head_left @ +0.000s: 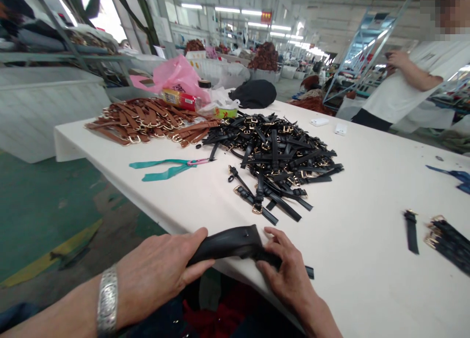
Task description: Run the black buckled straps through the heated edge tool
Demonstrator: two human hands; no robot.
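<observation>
The left hand (165, 259) grips a black leather strap (227, 242) above the counter (367, 191) edge; the right hand (290, 269) pinches it. If either grip loosens, it may slip down.

Table: at its far left, a pile of straps (147, 120); right of that pile, a heap of buckled straps (275, 147); before the first pile, scissors (183, 167); behind the heap, a cap (254, 93); left of the table (367, 191), a bin (47, 108).

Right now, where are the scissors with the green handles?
In the head view, the scissors lie left of centre on the table, in front of the brown straps and left of the black pile.
</observation>
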